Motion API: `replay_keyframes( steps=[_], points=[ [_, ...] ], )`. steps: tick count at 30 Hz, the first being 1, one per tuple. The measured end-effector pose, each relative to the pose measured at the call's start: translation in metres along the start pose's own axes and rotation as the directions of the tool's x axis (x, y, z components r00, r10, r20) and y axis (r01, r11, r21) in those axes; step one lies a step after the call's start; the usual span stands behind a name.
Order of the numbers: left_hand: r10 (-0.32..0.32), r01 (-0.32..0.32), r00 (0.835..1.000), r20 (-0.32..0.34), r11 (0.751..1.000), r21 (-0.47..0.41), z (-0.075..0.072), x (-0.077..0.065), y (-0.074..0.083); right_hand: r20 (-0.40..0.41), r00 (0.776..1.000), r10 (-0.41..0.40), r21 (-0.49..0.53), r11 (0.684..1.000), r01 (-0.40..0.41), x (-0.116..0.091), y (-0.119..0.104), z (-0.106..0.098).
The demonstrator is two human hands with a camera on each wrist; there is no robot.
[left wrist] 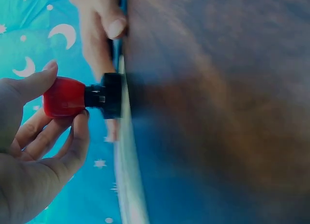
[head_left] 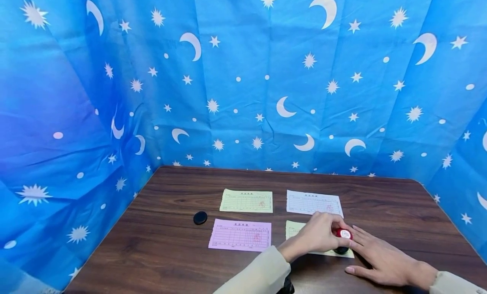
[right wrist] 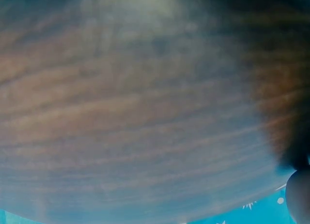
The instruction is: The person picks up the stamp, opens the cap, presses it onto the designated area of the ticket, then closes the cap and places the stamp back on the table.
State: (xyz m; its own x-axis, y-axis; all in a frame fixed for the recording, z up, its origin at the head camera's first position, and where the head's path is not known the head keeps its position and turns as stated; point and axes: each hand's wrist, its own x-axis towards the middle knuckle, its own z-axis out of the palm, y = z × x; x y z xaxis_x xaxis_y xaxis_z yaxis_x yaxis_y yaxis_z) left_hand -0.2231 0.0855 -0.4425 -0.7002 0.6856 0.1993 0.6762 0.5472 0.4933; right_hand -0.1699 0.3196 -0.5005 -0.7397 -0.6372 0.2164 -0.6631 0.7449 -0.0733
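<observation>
Red stamp (head_left: 344, 234) pinched in left hand (head_left: 318, 234), base on or just over the green slip (head_left: 294, 229) beneath that hand. Right hand (head_left: 388, 257) flat beside it, fingers straight; pinning unclear. Best: 1 upright, even press, slip steadied, straight lift. Pink slip (head_left: 233, 235) left of left hand.

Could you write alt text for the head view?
The fingers of a person's left hand hold a red-and-black stamp over a pale green slip, the right hand resting alongside. A white slip, a pink slip, another green slip and a black disc lie on the wooden table.
</observation>
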Motion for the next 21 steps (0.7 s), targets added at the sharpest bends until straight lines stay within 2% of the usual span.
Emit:
replay_keyframes(
  steps=[3, 9, 13, 21],
  points=[
    [0.007, -0.007, 1.0, 0.002, 1.0, 0.002, 0.0014, -0.0001, 0.0016, -0.005, 1.0, -0.002, 0.004, 1.0, 0.002, -0.0025, 0.0006, -0.001],
    [-0.024, 0.024, 1.0, 0.014, 1.0, -0.01, 0.001, 0.0025, 0.0037, -0.025, 0.999, -0.047, -0.014, 0.999, 0.046, -0.0024, 0.002, -0.0008],
    [-0.014, 0.014, 1.0, 0.002, 1.0, 0.009, 0.0001, 0.005, 0.0047, -0.036, 0.999, -0.037, -0.016, 0.999, 0.036, -0.0023, 0.0036, -0.0029],
    [-0.04, 0.04, 0.999, 0.001, 0.999, 0.007, -0.0005, 0.0007, 0.0022, 0.013, 1.0, -0.016, -0.011, 1.0, 0.016, 0.0016, -0.0005, -0.0033]
  ],
)
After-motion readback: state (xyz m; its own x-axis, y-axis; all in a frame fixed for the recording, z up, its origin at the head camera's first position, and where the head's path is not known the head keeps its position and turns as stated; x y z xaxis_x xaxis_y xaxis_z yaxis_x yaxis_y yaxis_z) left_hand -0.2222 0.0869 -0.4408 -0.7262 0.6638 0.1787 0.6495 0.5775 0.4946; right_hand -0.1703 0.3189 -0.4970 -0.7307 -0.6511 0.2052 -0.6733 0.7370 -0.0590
